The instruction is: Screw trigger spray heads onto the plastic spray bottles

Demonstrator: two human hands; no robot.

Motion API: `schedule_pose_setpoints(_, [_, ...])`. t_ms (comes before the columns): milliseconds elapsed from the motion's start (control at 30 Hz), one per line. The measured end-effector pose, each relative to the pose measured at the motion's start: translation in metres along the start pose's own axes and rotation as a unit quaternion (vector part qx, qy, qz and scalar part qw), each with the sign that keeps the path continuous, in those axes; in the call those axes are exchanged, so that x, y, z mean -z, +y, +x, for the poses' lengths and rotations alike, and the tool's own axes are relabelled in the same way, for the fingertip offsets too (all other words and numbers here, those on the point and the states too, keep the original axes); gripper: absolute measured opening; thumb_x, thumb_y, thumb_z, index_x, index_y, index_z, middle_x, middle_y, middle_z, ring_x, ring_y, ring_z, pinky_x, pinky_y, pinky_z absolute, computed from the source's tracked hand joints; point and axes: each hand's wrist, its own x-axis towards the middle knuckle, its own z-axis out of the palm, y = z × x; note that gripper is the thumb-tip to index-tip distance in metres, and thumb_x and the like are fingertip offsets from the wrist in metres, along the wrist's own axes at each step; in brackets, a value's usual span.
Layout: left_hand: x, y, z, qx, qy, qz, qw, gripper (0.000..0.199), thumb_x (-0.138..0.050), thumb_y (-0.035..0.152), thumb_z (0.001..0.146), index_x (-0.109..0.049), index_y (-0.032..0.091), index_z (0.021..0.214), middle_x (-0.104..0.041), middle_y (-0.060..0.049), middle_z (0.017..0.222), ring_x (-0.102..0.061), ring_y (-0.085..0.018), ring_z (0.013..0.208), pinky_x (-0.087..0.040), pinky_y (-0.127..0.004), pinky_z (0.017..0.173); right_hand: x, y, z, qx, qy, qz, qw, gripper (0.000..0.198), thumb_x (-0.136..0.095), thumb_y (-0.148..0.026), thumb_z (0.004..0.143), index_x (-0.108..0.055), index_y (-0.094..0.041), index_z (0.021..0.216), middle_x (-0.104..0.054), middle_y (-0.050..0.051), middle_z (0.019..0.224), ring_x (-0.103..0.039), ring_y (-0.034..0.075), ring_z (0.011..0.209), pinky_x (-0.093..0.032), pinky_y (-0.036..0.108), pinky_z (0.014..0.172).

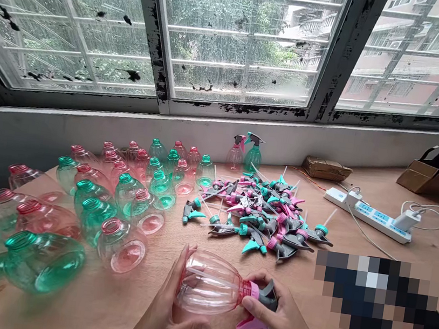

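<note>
Sideways, a translucent pink spray bottle (208, 284).
My left grip (167, 307) cups its base; my right grip (283, 316) clasps its trigger sprayer (268, 295).

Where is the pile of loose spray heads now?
In the head view, the spray-head pile sits just right of center, between the uncapped bottles at left and the white power strip at right.
</note>
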Motion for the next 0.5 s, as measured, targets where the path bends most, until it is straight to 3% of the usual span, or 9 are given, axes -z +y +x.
schedule_pose_setpoints(167, [0.002, 0.007, -0.002, 0.02, -0.018, -0.025, 0.999, 0.098, -0.075, 0.044, 0.085, -0.011, 0.038, 0.158, -0.023, -0.007, 0.168, -0.03, -0.035, 0.15, -0.021, -0.051, 0.126, 0.0, 0.0, -0.001, 0.001, 0.002, -0.003, 1.0, 0.024, -0.078, -0.041, 0.082, -0.07, -0.02, 0.09, -0.067, -0.002, 0.078, -0.061, 0.017, 0.071, -0.051, 0.026, 0.068])
schedule_pose_setpoints(333, [0.001, 0.001, 0.0, 0.009, -0.025, -0.034, 0.999, 0.093, -0.075, 0.043, 0.085, -0.016, 0.039, 0.157, -0.024, -0.008, 0.167, -0.045, -0.036, 0.141, -0.035, -0.049, 0.12, -0.001, 0.001, 0.001, 0.0, 0.009, 0.005, 1.0, 0.024, -0.079, -0.041, 0.082, -0.069, -0.02, 0.091, -0.067, -0.002, 0.077, -0.062, 0.017, 0.068, -0.052, 0.026, 0.065])
schedule_pose_setpoints(500, [-0.002, -0.005, 0.001, -0.024, 0.007, 0.0, 1.0, 0.089, -0.07, 0.04, 0.089, -0.013, 0.041, 0.157, -0.02, -0.004, 0.168, -0.023, -0.034, 0.153, -0.028, -0.049, 0.124, 0.0, 0.001, 0.001, 0.0, 0.002, 0.013, 1.0, 0.023, -0.079, -0.039, 0.083, -0.069, -0.02, 0.091, -0.067, -0.003, 0.076, -0.062, 0.016, 0.068, -0.051, 0.025, 0.065])
